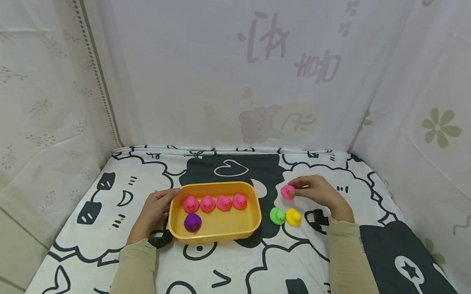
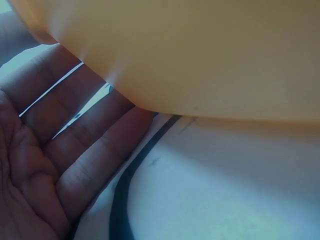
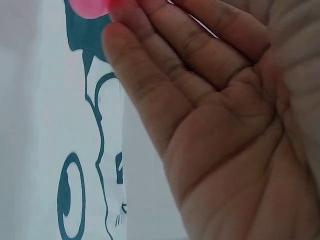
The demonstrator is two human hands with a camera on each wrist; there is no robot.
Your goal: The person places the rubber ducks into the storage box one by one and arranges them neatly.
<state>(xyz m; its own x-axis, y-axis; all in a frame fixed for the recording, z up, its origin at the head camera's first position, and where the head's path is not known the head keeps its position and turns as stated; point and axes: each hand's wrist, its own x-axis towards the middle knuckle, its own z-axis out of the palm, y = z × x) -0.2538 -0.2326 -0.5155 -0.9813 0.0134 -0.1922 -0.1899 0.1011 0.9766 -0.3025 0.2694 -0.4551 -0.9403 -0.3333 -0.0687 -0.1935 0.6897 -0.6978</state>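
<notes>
- The right hand (image 1: pixel 315 190) pinches a pink toy duck (image 1: pixel 286 192) between thumb and fingers, at the yellow tray's (image 1: pixel 231 226) 3 o'clock; the rim stands between.
- The left hand (image 1: pixel 155 209), fingers nearly straight, touches the tray's outer wall around 9 to 10 o'clock.
- From the pinched duck: green duck (image 1: pixel 277 216) at 7 o'clock, yellow duck (image 1: pixel 293 217) at 6, side by side on printed cloth (image 1: pixel 213 282).
- Inside the tray: four pink ducks (image 1: pixel 207 204) lined along 12 o'clock, purple duck (image 1: pixel 192 222) at 8.
- Patterned curtain (image 1: pixel 180 77) behind, 12 o'clock.
</notes>
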